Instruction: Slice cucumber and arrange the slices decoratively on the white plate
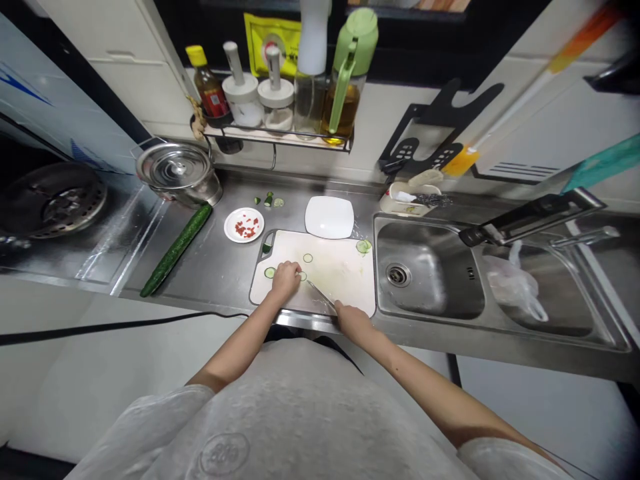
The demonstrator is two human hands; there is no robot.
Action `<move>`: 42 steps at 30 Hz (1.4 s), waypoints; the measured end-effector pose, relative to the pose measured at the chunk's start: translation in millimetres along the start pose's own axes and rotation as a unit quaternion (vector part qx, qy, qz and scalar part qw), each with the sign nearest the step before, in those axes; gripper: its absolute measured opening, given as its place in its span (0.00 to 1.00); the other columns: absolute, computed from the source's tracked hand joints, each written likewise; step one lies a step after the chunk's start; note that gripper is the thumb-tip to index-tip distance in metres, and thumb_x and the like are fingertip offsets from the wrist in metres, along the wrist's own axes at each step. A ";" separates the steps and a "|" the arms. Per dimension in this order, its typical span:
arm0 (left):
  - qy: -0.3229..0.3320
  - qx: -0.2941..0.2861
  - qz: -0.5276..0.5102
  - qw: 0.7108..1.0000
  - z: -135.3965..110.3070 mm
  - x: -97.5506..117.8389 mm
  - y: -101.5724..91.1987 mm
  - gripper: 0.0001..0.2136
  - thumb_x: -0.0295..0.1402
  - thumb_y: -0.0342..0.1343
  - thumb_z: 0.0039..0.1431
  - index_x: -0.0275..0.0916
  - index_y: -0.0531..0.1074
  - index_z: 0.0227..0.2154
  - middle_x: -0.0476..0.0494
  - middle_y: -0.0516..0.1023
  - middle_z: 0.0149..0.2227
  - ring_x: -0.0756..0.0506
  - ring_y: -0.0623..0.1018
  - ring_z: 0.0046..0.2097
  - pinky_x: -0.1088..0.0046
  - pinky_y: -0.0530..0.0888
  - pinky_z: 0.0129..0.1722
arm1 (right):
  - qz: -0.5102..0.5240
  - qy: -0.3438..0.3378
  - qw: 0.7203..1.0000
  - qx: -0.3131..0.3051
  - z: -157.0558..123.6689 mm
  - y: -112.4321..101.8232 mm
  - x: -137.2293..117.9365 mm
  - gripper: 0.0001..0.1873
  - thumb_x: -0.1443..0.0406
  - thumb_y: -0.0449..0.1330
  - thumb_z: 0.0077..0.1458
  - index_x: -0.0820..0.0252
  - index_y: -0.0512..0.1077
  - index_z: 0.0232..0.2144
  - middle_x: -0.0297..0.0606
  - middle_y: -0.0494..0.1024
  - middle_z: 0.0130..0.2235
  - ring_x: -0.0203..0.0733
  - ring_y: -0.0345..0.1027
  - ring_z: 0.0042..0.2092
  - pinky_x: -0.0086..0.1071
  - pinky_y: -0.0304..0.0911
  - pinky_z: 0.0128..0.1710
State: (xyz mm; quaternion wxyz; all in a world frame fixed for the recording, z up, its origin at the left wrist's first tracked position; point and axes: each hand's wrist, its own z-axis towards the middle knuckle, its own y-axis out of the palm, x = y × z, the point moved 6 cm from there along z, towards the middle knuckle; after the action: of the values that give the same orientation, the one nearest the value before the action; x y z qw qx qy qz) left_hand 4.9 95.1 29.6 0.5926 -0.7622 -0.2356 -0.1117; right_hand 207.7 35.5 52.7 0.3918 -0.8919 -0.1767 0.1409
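Observation:
My left hand (285, 280) is closed, knuckles up, on a white cutting board (340, 273), pressing down a piece of cucumber that shows only as a green edge (302, 276) by the fingers. My right hand (351, 318) grips the handle of a knife (320, 292) at the board's near edge; the blade points left toward my left fingers. Loose cucumber slices lie on the board, one (308, 257) beyond my left hand, one (270, 272) to its left, and a few at the far right corner (363, 246).
A whole cucumber (177, 249) lies on the steel counter at left, beside a lidded pot (178, 171). A small plate of red bits (244, 225) and a white square plate (329, 217) sit behind the board. A double sink (430, 280) is at right; bottles stand on a rack (280, 133).

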 end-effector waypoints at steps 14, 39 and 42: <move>-0.134 0.069 -0.128 0.980 -21.8 -68.1 -37.3 0.05 0.28 0.54 0.53 0.42 0.73 0.33 0.50 0.78 0.31 0.50 0.75 0.34 0.76 0.67 0.35 | 0.094 0.021 0.995 0.035 -10.4 -1.1 27.9 0.14 0.65 0.45 0.65 0.63 0.62 0.50 0.47 0.77 0.38 0.44 0.71 0.40 0.30 0.49 0.33; 0.026 0.015 0.006 1.000 40.3 17.2 -8.3 0.15 0.31 0.50 0.59 0.45 0.71 0.49 0.40 0.70 0.46 0.41 0.67 0.51 0.65 0.65 0.51 | 0.139 0.091 0.983 0.074 -9.6 -8.1 43.2 0.17 0.65 0.46 0.65 0.63 0.57 0.55 0.48 0.77 0.41 0.44 0.71 0.40 0.29 0.48 0.33; 0.038 -0.005 0.017 0.999 49.1 22.3 -5.5 0.13 0.29 0.50 0.58 0.45 0.72 0.45 0.41 0.69 0.47 0.41 0.68 0.51 0.66 0.65 0.51 | 0.143 0.095 0.982 0.076 -12.8 -5.1 46.0 0.17 0.64 0.46 0.65 0.62 0.57 0.54 0.48 0.78 0.40 0.44 0.71 0.40 0.29 0.49 0.33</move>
State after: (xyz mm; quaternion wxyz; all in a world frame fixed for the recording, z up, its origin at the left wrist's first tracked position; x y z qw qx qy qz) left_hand 16.2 148.2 30.9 0.5991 -0.7641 -0.1994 -0.1323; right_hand 252.9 50.0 59.7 0.4491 -0.8850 0.0023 0.1228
